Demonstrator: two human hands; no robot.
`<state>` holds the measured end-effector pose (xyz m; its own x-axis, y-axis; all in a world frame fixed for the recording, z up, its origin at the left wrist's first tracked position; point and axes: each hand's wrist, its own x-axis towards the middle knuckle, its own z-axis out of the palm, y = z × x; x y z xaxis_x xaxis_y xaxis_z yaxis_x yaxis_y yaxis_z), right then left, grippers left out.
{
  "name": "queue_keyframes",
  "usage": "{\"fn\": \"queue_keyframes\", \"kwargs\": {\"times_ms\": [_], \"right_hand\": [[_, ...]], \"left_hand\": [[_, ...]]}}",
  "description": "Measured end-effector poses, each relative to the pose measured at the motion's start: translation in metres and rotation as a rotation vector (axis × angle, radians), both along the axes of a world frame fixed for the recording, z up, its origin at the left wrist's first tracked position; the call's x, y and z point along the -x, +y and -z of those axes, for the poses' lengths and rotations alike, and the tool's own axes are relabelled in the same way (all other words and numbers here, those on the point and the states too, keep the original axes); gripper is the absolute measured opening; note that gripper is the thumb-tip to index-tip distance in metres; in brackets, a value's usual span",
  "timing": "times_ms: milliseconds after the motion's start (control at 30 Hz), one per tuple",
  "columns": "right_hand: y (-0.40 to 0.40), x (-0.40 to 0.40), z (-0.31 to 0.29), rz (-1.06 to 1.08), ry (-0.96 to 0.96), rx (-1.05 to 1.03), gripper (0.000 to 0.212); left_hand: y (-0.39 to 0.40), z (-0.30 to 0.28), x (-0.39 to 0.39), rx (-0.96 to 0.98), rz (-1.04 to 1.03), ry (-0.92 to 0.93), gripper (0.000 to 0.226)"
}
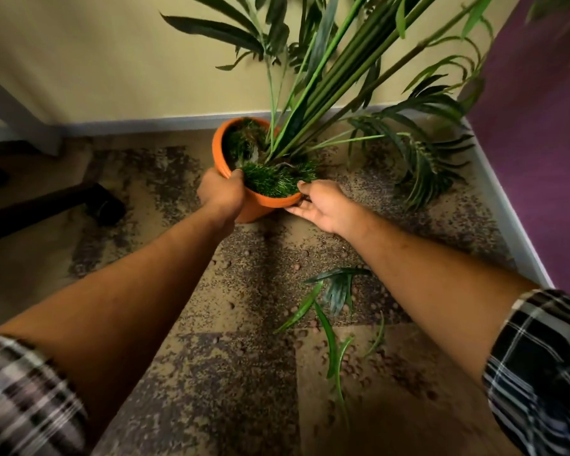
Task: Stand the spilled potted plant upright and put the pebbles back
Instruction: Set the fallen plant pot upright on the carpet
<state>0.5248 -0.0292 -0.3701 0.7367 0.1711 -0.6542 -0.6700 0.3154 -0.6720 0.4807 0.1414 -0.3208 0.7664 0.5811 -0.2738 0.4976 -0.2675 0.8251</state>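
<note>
An orange pot [218,149] holds a tall green plant [323,80] and a tuft of fake grass [270,179]. It sits on the carpet near the wall, tilted toward me. My left hand [222,192] grips the near left rim, thumb over the edge. At the right rim, my right hand [320,204] touches the pot with its thumb on top and its fingers spread underneath. Small brown pebbles [399,366] lie scattered on the carpet in front of the pot.
Loose green leaves [329,311] lie on the carpet at the right. A dark chair base with a caster [107,205] stands at the left. A purple wall [537,153] closes the right side, a cream wall [112,70] the back.
</note>
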Motion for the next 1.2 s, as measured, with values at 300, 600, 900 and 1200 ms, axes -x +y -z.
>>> {"fn": "queue_keyframes", "kwargs": {"times_ms": [300,600,900,1200], "right_hand": [[0.009,0.011,-0.018,0.034,0.027,-0.019,0.044],[-0.017,0.009,-0.037,0.056,-0.064,0.076,0.037],[-0.074,-0.002,-0.058,0.109,-0.181,0.247,0.044],[-0.098,-0.003,-0.040,0.154,-0.181,0.362,0.046]], "left_hand": [[0.002,-0.009,0.004,0.135,-0.146,-0.058,0.010],[-0.015,-0.021,0.000,0.351,-0.160,-0.072,0.023],[-0.057,-0.028,-0.013,0.578,-0.014,-0.055,0.029],[-0.087,-0.008,-0.011,0.673,0.004,0.000,0.040]]}}
